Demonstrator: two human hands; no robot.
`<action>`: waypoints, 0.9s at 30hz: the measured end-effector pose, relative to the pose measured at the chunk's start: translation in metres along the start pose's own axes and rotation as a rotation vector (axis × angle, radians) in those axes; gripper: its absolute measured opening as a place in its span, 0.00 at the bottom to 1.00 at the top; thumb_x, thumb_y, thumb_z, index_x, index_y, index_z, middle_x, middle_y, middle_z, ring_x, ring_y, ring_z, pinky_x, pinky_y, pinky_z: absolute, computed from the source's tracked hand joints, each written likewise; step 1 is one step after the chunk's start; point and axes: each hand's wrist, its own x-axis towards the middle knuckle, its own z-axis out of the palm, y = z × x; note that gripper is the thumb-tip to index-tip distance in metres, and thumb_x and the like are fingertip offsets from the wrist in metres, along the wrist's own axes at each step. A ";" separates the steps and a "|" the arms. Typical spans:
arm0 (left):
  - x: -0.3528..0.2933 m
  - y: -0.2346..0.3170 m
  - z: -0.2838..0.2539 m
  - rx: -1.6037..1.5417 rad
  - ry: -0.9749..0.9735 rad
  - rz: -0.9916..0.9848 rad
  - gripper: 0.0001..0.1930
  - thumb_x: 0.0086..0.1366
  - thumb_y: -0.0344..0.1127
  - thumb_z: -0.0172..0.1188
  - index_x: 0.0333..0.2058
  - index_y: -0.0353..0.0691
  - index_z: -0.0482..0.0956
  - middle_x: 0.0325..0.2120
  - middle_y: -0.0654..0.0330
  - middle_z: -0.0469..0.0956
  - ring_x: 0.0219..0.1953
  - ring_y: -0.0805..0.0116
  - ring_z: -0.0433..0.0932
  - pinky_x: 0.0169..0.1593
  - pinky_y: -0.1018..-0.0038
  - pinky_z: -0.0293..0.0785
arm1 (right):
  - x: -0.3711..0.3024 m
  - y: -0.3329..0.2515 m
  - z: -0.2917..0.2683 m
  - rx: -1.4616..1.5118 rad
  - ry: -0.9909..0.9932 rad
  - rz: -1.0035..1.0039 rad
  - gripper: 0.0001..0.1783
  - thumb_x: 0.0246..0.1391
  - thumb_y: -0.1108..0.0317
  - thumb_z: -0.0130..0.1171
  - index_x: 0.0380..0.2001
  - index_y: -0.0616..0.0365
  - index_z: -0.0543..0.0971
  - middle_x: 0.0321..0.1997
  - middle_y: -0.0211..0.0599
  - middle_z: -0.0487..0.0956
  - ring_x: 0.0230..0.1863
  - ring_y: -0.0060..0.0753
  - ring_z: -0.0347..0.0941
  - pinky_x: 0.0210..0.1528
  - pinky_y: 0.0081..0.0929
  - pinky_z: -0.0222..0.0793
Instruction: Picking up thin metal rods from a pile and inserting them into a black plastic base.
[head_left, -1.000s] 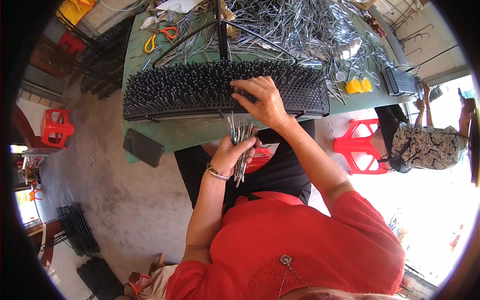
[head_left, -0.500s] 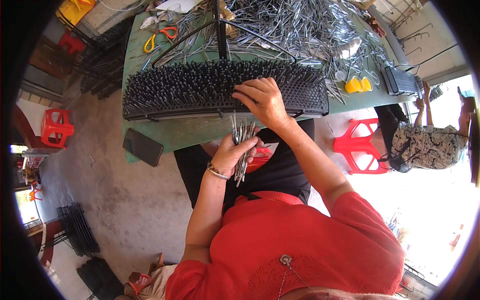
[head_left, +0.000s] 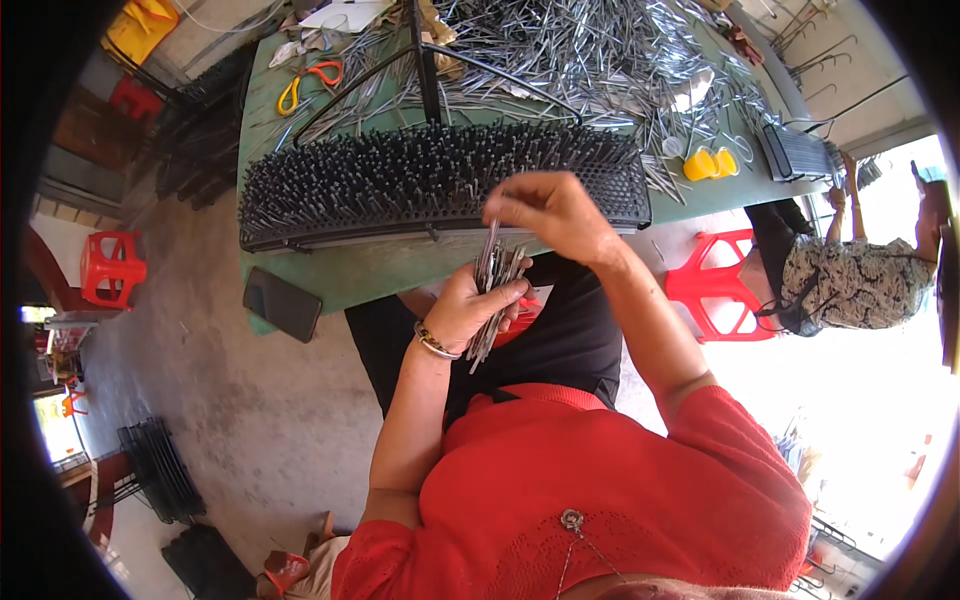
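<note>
My left hand (head_left: 468,308) is closed round a bundle of thin grey metal rods (head_left: 500,262), held low in front of the table's near edge. Just above the bundle, my right hand (head_left: 562,215) pinches a single thin rod (head_left: 491,243), its lower end at the top of the bundle. Behind both hands stands a long, curved black perforated rack (head_left: 612,190). Dark rods stand upright in most of its holes, while bare holes show toward its right end. Part of the rack's front edge is hidden by my right hand.
A large heap of loose rods (head_left: 590,60) covers the back of the green table (head_left: 375,268). Scissors (head_left: 290,92) lie at left, yellow cups (head_left: 712,163) at right, a dark phone (head_left: 283,303) at the near left corner. Another person (head_left: 850,280) sits at right, beside a red stool (head_left: 705,285).
My right hand has moved back from the rack toward the bundle and now pinches a rod there. The left hand has stayed nearly still, holding the bundle.
</note>
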 end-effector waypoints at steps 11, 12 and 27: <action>0.007 -0.010 -0.004 -0.237 0.051 -0.103 0.15 0.63 0.32 0.58 0.48 0.37 0.71 0.29 0.62 0.78 0.23 0.84 0.72 0.22 0.87 0.69 | 0.023 0.005 -0.006 -0.324 0.576 -0.178 0.10 0.52 0.68 0.63 0.34 0.65 0.80 0.27 0.32 0.81 0.29 0.13 0.73 0.32 0.15 0.69; 0.007 -0.010 -0.004 -0.238 0.058 -0.100 0.14 0.63 0.32 0.58 0.47 0.37 0.71 0.30 0.62 0.77 0.24 0.83 0.72 0.23 0.87 0.69 | 0.023 0.006 -0.004 -0.323 0.579 -0.178 0.10 0.52 0.68 0.63 0.34 0.65 0.80 0.27 0.32 0.81 0.29 0.13 0.73 0.32 0.15 0.69; 0.007 -0.014 -0.010 -0.320 0.102 -0.108 0.13 0.63 0.30 0.56 0.46 0.37 0.72 0.32 0.61 0.76 0.29 0.78 0.75 0.29 0.82 0.75 | 0.021 0.005 0.005 -0.575 0.517 -0.393 0.09 0.49 0.69 0.64 0.33 0.63 0.80 0.26 0.39 0.81 0.25 0.24 0.77 0.27 0.21 0.71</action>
